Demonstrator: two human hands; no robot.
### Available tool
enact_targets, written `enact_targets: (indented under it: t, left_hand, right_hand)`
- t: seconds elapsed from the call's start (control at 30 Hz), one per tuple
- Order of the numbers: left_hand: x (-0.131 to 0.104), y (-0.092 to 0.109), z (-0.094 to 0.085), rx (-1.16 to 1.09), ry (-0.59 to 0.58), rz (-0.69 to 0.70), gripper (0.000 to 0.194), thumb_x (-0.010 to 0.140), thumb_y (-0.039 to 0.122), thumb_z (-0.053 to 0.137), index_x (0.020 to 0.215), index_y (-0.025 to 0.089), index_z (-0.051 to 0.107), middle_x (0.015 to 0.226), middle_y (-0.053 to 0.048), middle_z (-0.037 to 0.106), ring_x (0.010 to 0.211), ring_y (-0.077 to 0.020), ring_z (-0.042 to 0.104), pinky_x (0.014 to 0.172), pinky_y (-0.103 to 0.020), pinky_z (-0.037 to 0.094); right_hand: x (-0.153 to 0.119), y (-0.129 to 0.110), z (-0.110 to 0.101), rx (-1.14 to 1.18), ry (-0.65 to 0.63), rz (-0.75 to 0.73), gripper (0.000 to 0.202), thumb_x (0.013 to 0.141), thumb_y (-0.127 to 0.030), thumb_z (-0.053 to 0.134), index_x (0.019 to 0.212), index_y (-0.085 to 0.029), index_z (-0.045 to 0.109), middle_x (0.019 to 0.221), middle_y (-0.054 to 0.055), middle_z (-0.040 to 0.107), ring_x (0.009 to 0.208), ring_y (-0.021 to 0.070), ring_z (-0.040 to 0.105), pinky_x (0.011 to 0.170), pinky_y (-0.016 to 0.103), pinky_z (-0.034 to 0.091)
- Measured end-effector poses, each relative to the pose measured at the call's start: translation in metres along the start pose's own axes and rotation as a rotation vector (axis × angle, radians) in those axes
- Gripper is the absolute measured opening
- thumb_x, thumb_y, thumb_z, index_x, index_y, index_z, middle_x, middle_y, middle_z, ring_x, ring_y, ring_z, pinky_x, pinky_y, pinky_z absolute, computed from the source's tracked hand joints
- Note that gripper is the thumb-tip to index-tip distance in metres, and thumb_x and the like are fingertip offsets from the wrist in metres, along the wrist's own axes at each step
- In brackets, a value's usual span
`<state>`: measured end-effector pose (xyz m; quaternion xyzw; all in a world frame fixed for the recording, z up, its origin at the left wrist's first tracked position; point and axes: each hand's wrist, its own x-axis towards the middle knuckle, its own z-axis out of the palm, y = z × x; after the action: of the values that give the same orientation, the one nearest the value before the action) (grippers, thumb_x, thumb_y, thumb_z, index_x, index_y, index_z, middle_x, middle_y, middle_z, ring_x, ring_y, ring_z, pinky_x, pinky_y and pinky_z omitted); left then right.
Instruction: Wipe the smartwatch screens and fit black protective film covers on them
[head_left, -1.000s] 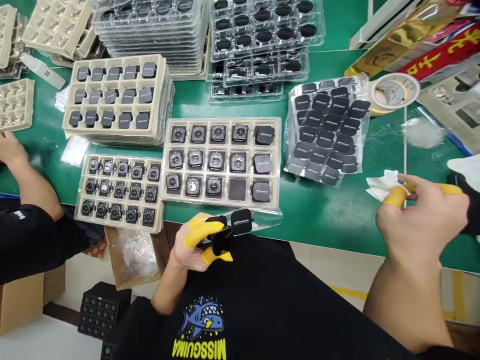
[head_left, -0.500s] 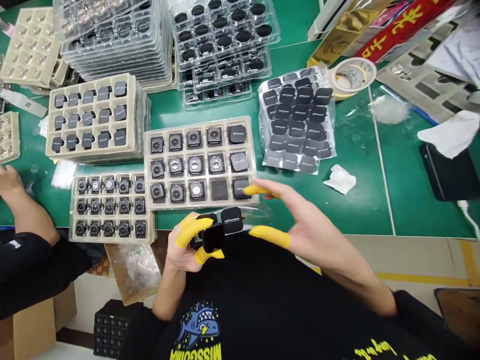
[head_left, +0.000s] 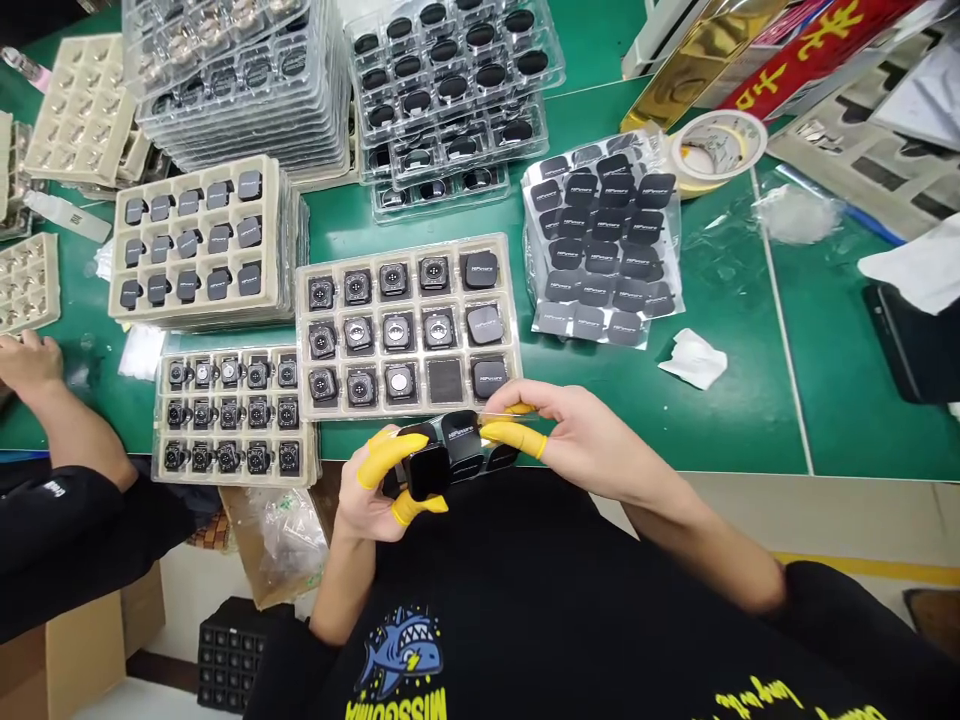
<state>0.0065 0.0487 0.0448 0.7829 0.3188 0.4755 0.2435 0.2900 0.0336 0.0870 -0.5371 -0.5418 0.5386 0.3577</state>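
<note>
My left hand, with yellow finger cots on thumb and finger, grips a black square smartwatch case with its dark screen facing up. Behind the watch, a clear strip of black HiFuture screen films extends to the right, its far end bent. My right hand, also in yellow finger cots, pinches the edge of a film on that strip. Just beyond my hands lies a beige tray of watch cases. One pocket in its front row holds only a dark pad; three cases in the right column wear HiFuture films.
A second watch tray and stacked trays are on the left. More film sheets, tape rolls and crumpled tissue lie to the right. Clear trays stand behind. A co-worker's hand rests at far left.
My right hand has moved left from beside the tray's corner and closed its fingers on the film strip. The strip now bends. My left hand keeps holding the watch case.
</note>
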Motion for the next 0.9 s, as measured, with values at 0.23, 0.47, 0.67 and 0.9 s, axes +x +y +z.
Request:
enact_targets:
  t: [0.23,0.47,0.67,0.9]
  left_hand:
    - [0.012,0.001,0.002,-0.097,-0.066,0.032,0.063,0.095,0.048,0.089,0.151,0.025,0.072,0.098,-0.005,0.088,0.081,-0.0221,0.081,0.082,-0.034,0.070]
    - [0.007,0.000,0.001,-0.121,-0.066,-0.001,0.067,0.093,0.049,0.091,0.154,0.026,0.071,0.108,-0.006,0.089,0.088,-0.0223,0.083,0.090,-0.036,0.070]
    - [-0.001,-0.004,-0.001,-0.060,-0.009,0.019,0.062,0.096,0.052,0.088,0.150,0.024,0.075,0.107,-0.006,0.090,0.095,-0.0242,0.085,0.097,-0.038,0.071]
    - [0.003,-0.003,-0.001,-0.109,-0.040,0.004,0.062,0.096,0.051,0.088,0.151,0.024,0.074,0.107,-0.006,0.090,0.093,-0.0236,0.085,0.096,-0.037,0.070]
  right_hand:
    - [0.009,-0.003,-0.003,-0.102,-0.046,-0.155,0.030,0.102,-0.055,0.081,0.114,-0.028,0.083,0.117,0.008,0.084,0.108,0.0278,0.080,0.098,0.043,0.065]
    - [0.010,-0.005,0.005,-0.065,-0.038,-0.124,0.028,0.101,-0.048,0.081,0.119,-0.025,0.080,0.100,0.004,0.082,0.093,0.0238,0.077,0.087,0.037,0.064]
    - [0.012,-0.004,0.005,-0.052,-0.044,-0.098,0.026,0.100,-0.045,0.078,0.115,-0.024,0.082,0.102,0.007,0.084,0.092,0.0243,0.078,0.080,0.035,0.065]
    - [0.019,-0.012,-0.002,-0.073,-0.144,-0.074,0.028,0.100,-0.050,0.080,0.112,-0.025,0.081,0.103,0.006,0.086,0.091,0.0244,0.080,0.084,0.037,0.064]
